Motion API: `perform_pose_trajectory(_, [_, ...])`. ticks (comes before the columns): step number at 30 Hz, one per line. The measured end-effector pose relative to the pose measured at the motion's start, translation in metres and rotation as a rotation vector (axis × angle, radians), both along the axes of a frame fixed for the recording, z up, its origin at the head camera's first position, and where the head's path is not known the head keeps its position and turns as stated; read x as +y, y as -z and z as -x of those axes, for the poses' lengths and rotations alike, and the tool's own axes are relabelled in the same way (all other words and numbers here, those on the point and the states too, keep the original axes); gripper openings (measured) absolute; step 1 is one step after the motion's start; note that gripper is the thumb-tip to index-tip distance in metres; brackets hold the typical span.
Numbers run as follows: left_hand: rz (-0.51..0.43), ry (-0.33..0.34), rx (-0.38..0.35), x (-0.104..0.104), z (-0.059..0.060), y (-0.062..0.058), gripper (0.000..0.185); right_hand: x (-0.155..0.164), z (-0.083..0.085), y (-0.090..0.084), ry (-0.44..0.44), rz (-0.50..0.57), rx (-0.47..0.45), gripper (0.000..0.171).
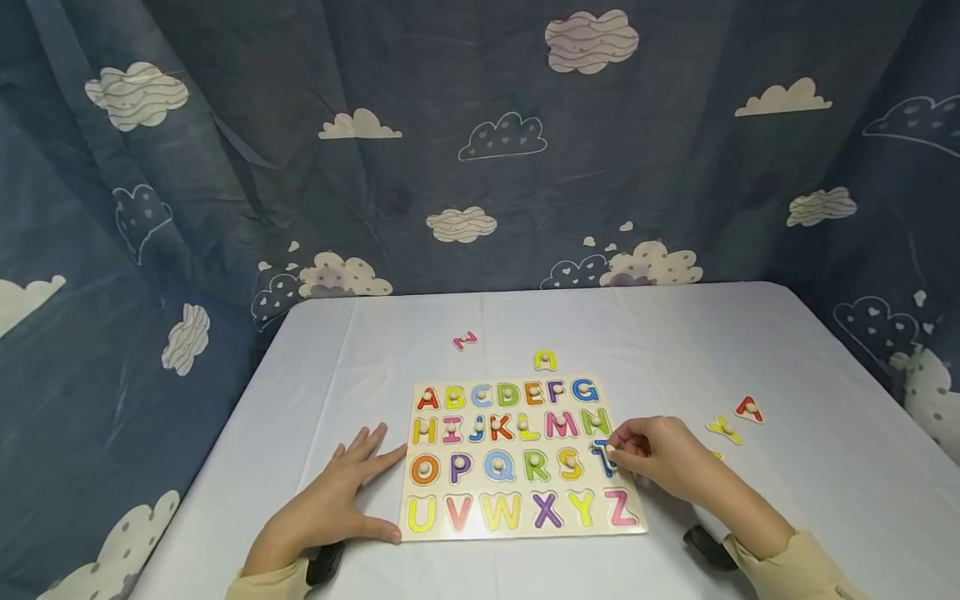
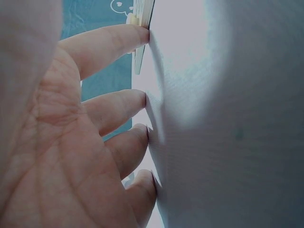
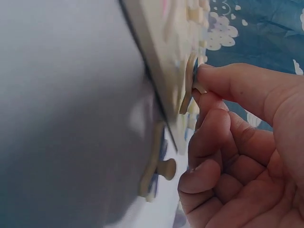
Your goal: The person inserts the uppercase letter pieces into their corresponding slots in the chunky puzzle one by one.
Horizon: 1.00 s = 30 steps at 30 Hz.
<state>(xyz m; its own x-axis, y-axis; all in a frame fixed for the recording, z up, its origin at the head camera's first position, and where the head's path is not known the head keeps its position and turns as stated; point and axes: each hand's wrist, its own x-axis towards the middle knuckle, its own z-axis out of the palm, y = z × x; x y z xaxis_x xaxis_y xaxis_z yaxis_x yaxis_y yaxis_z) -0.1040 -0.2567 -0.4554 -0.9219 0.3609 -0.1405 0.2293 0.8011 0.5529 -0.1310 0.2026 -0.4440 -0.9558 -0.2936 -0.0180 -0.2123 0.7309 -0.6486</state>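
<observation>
A wooden alphabet puzzle board [image 1: 521, 533] lies on the white table, its slots filled with coloured knobbed letters. My left hand [image 1: 352, 479] lies flat on the cloth against the board's left edge. Its straight fingertips [image 2: 142, 99] press the cloth, and the board's edge [image 2: 144, 14] shows above them. My right hand [image 1: 637, 454] is at the board's right edge and pinches the knob of the blue letter T [image 1: 604, 457]. In the right wrist view the thumb and forefinger [image 3: 213, 76] hold that piece [image 3: 186, 95] tilted against the board [image 3: 156, 52].
Loose letters lie on the cloth: a pink Z [image 1: 465, 340] and a yellow A [image 1: 545, 360] behind the board, a yellow Y [image 1: 723, 428] and a red A [image 1: 748, 408] to the right. Another knobbed piece [image 3: 156, 168] lies beside my right hand. Cloud-print curtains enclose the table.
</observation>
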Motion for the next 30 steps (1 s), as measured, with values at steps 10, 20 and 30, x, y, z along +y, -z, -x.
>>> perform_pose_trajectory(10, [0.0, 0.019, 0.007, -0.0016, 0.0019, -0.0005, 0.116, -0.005, -0.006, 0.0048, -0.014, -0.015, 0.005, 0.01])
perform_pose_trajectory(20, [-0.002, 0.017, 0.012, -0.0017, 0.0022, -0.0014, 0.116, -0.0087, -0.0054, 0.0046, 0.003, -0.045, 0.023, 0.012])
perform_pose_trajectory(30, [-0.019, 0.018, 0.004, -0.0024, 0.001, -0.0005, 0.115, -0.0041, 0.0, -0.0024, 0.0, -0.056, -0.01, 0.018])
